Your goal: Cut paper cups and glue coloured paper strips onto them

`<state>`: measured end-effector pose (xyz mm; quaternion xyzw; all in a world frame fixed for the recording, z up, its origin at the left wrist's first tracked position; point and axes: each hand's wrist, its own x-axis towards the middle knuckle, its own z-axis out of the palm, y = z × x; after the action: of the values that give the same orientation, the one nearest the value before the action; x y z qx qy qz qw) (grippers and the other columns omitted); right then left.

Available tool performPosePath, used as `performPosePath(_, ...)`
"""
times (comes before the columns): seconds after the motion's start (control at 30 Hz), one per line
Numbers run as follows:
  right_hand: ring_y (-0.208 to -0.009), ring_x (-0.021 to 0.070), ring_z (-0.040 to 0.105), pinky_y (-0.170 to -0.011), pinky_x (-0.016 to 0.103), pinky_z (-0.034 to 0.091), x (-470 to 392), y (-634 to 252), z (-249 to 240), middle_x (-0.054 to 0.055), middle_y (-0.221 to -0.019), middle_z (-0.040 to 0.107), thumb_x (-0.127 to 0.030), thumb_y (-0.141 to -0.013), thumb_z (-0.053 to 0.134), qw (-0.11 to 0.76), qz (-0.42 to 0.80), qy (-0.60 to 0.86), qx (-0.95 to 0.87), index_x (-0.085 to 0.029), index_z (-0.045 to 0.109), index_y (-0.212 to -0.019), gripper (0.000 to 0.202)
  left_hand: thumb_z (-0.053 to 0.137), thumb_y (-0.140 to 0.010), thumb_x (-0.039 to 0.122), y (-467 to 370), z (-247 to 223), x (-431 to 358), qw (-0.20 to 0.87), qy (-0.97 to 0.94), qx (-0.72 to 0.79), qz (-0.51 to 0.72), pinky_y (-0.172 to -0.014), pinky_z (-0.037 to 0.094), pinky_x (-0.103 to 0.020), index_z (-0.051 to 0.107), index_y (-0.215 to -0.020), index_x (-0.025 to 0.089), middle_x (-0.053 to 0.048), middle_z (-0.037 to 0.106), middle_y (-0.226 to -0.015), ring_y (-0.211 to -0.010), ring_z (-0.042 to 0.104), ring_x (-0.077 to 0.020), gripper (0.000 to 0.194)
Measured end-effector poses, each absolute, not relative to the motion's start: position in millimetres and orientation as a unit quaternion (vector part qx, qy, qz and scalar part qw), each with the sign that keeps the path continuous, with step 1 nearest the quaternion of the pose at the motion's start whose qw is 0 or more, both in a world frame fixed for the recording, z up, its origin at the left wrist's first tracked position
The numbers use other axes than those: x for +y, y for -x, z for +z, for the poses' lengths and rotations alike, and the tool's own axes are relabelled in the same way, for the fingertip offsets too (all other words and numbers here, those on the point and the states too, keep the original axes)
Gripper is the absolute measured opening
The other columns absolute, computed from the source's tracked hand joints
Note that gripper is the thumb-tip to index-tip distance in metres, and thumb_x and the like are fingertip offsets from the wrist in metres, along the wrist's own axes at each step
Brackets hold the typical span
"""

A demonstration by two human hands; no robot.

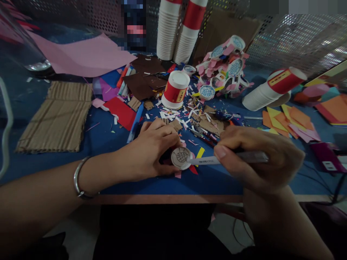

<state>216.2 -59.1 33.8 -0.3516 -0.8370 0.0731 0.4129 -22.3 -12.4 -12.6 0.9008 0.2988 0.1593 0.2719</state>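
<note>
My left hand, with a silver bangle on the wrist, grips a small cut paper-cup base by its edge near the table's front. A brown rounded grid is drawn on its white face, and pink, yellow and red paper strips stick out around it. My right hand is closed around a white marker pen, whose tip end meets the base's right edge. Just beyond stand a blue marker and an upturned red-and-white paper cup. Scissors lie between the hands, partly hidden.
Paper scraps litter the middle. A pile of similar cup bases sits behind, near stacked paper cups. Corrugated cardboard lies left. To the right are a glue gun, a tipped cup stack, coloured papers and cables.
</note>
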Motion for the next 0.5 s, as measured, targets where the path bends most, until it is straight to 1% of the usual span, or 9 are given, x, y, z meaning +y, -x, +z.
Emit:
performPosePath(0.1, -0.047, 0.0134, 0.058, -0.043, 0.029, 0.045, -58.5, -217.6, 34.4, -0.005, -0.057, 0.059, -0.004, -0.082, 0.068, 0.413, 0.094, 0.347, -0.837, -0.024, 0.060, -0.071, 0.024, 0.088, -0.080, 0.053, 22.5, -12.2, -12.7, 0.274, -0.901, 0.298, 0.159, -0.096, 0.032, -0.047, 0.071, -0.114, 0.020, -0.006, 0.069, -0.117, -0.114, 0.053, -0.0327, 0.050)
performPosePath(0.33, -0.048, 0.0127, 0.057, -0.045, 0.029, 0.046, -60.2, -212.6, 30.7, -0.004, -0.059, 0.062, -0.007, -0.085, 0.068, 0.440, 0.102, 0.360, -0.816, -0.023, 0.064, -0.072, 0.022, 0.088, -0.080, 0.052, 23.1, -13.3, -13.1, 0.271, -0.901, 0.297, 0.163, -0.097, 0.032, -0.048, 0.072, -0.116, 0.021, -0.007, 0.069, -0.120, -0.116, 0.052, -0.0335, 0.050)
performPosePath(0.5, -0.048, 0.0130, 0.055, -0.045, 0.029, 0.044, -59.3, -206.4, 31.8, -0.004, -0.058, 0.059, -0.006, -0.084, 0.067, 0.434, 0.098, 0.349, -0.825, -0.024, 0.058, -0.068, 0.025, 0.087, -0.080, 0.053, 22.5, -13.5, -12.4, 0.260, -0.905, 0.294, 0.165, -0.096, 0.032, -0.049, 0.072, -0.112, 0.021, -0.007, 0.069, -0.119, -0.115, 0.053, -0.0338, 0.047)
